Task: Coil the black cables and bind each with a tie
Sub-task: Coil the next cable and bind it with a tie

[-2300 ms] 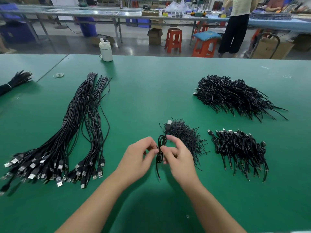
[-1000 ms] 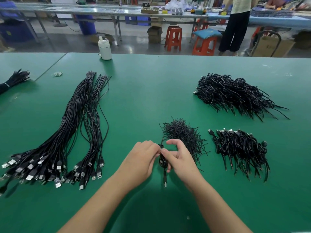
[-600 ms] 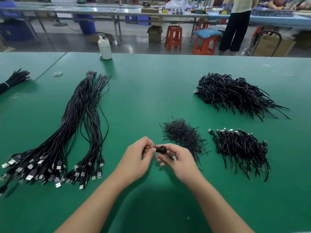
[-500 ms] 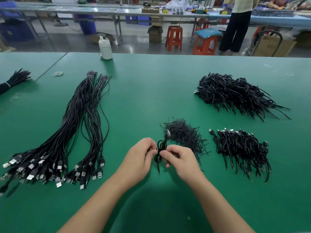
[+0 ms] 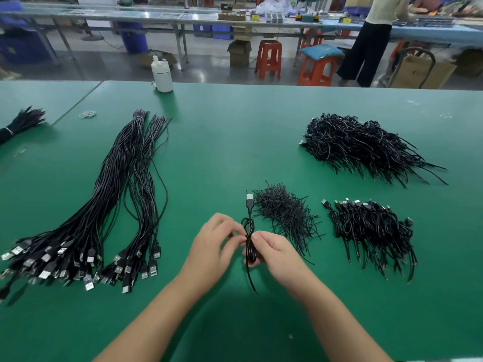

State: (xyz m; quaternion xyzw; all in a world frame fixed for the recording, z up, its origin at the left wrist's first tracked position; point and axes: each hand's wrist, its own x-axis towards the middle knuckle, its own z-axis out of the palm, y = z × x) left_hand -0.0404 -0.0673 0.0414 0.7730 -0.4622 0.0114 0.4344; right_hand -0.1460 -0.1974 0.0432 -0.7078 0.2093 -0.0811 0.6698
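A coiled black cable (image 5: 250, 246) stands upright between my hands near the table's front, its USB plug (image 5: 249, 200) pointing away and a loose tail hanging toward me. My left hand (image 5: 214, 246) pinches the coil's waist from the left. My right hand (image 5: 274, 253) pinches it from the right, fingers curled behind the coil. Just beyond lies a heap of short black ties (image 5: 285, 212). Uncoiled long cables (image 5: 115, 205) stretch along the left. Bound coils (image 5: 371, 228) sit to the right.
A larger heap of bound coils (image 5: 360, 145) lies at the back right. A white bottle (image 5: 162, 74) stands at the table's far edge, rubber bands (image 5: 87, 114) near it. Another cable bundle (image 5: 21, 124) lies far left. Stools, benches and a standing person are beyond the table.
The coil was turned over between my fingers, lying flat and sideways for a moment. It now stands upright with the plug pointing away. Both hands stayed in place.
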